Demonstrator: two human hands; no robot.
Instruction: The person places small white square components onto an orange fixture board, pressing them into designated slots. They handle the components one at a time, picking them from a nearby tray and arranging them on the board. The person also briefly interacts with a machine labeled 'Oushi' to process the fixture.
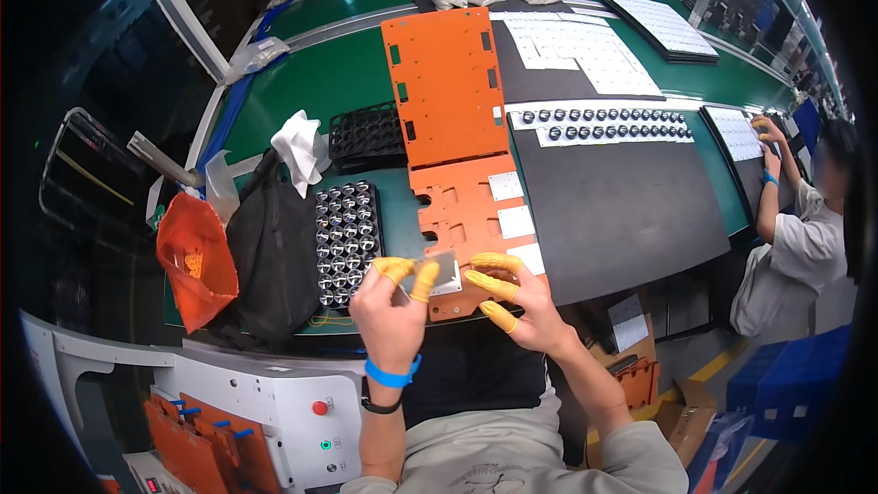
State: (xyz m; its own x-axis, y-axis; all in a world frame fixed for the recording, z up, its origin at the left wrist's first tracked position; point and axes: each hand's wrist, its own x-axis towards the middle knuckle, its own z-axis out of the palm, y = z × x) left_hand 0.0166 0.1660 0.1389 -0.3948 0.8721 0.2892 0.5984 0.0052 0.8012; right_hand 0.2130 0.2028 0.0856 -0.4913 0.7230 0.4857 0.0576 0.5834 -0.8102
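My left hand [391,316], in yellow finger cots, pinches a small flat grey plate [443,265] over the near end of an orange hinged fixture [476,242]. Just right of that plate is my right hand [521,304], also in yellow finger cots, its fingers apart and nothing visible between them. White square boards [504,186] lie in a column along the fixture's right side. Its orange lid [446,82] is folded back, away from me. To the left stands a black tray [376,242] with rows of round black parts.
A black mat [622,210] covers the right of the green bench, with round black parts on white strips [604,119] behind. On the left are a black bag [274,247] and an orange bag [194,265]. A co-worker [796,229] handles white boards at far right.
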